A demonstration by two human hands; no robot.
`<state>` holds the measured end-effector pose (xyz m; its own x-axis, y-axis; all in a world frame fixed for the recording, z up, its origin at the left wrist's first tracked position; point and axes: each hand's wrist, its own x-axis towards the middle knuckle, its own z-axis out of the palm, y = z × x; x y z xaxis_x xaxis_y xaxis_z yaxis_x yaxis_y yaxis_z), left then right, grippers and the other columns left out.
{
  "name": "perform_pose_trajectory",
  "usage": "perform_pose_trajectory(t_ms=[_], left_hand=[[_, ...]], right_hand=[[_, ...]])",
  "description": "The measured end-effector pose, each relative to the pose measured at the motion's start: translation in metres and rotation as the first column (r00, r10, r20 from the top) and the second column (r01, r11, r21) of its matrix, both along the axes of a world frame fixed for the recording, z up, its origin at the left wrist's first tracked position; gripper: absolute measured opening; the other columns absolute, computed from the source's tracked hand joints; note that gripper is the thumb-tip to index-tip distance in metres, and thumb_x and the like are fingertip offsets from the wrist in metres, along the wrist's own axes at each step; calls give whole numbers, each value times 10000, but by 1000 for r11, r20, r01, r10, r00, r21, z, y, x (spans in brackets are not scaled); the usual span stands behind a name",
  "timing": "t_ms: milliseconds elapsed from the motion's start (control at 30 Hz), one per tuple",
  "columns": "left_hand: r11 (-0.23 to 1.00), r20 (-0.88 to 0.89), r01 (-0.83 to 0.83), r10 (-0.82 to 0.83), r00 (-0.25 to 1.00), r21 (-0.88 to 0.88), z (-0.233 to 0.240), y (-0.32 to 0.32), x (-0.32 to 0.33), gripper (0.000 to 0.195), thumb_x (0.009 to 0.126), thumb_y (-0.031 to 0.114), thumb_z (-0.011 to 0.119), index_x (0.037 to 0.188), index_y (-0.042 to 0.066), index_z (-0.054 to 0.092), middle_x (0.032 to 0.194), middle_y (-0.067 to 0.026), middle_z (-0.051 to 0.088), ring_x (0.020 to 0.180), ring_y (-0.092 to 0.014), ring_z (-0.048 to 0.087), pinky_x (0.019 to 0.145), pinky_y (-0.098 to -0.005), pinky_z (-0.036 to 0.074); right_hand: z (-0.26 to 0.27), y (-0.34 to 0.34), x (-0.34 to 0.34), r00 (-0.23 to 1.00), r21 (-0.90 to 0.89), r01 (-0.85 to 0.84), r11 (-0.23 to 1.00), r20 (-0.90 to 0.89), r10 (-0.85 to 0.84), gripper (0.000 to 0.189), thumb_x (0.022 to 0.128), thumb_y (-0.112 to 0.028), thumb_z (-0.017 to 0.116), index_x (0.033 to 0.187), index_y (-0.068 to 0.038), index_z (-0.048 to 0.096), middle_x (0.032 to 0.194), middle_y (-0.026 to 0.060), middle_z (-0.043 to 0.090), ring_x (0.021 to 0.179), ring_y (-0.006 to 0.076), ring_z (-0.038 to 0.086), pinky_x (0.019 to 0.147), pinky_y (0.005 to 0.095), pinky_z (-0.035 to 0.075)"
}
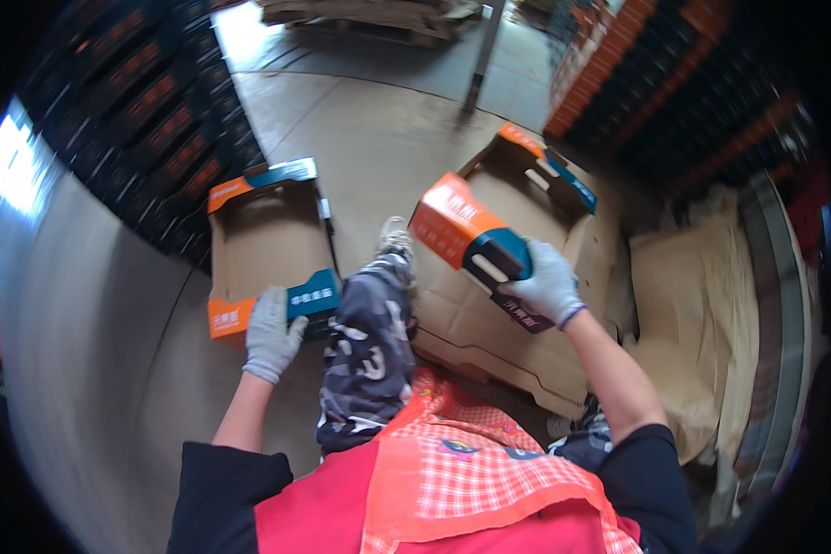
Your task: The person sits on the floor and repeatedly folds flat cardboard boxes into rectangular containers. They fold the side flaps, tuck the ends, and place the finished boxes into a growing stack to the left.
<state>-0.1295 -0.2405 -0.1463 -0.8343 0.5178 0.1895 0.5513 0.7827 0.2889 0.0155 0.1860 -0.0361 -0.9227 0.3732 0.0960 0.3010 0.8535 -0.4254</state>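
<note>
In my gloved left hand [271, 334] is the near wall of an open cardboard tray box [270, 242], orange and teal outside and brown inside. It looks empty. My gloved right hand [546, 285] grips the side wall of a second open tray box [471, 239] in the same colours, at a hand slot, and this box is tilted. Both boxes bear printed writing. Beneath the right-hand box lies flat brown cardboard [498, 346] with notched edges; how the pieces join is partly hidden.
Tall stacks of dark boxes with orange print [152, 118] rise at left, more stacks [665, 90] at far right. Brown paper sheets [692, 311] lean at right. A metal post [483, 62] and wooden pallets [374, 17] stand ahead. My foot [395, 235] is between the boxes.
</note>
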Motion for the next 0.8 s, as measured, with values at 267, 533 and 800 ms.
perform_pose_trajectory(t_ms=[267,533,800], left_hand=[[997,-8,50,-49,999,57,-35,-34,9,567,807,281,682,1268,-26,556,1360,-210,501,1261,-383,456,1098,-452,340],[991,64,6,-14,998,133,-22,-30,15,316,830,233,609,1073,37,657,1043,-154,655,980,-339,618,809,-461,510],[863,-24,369,-385,923,345,70,0,73,269,858,275,635,977,41,696,1012,-160,694,853,-326,676,713,-384,550]], right_hand=[[112,-143,-96,788,178,-585,791,-107,606,685,603,-367,830,1155,-46,582,981,207,634,927,383,634,821,451,518],[27,-266,-186,575,162,-818,552,222,787,808,616,-450,783,1275,-52,540,1059,173,649,964,349,642,837,428,506],[-29,-270,-194,594,-12,-787,617,257,763,787,591,-403,803,1246,-43,555,1078,182,661,1036,361,629,871,435,512]])
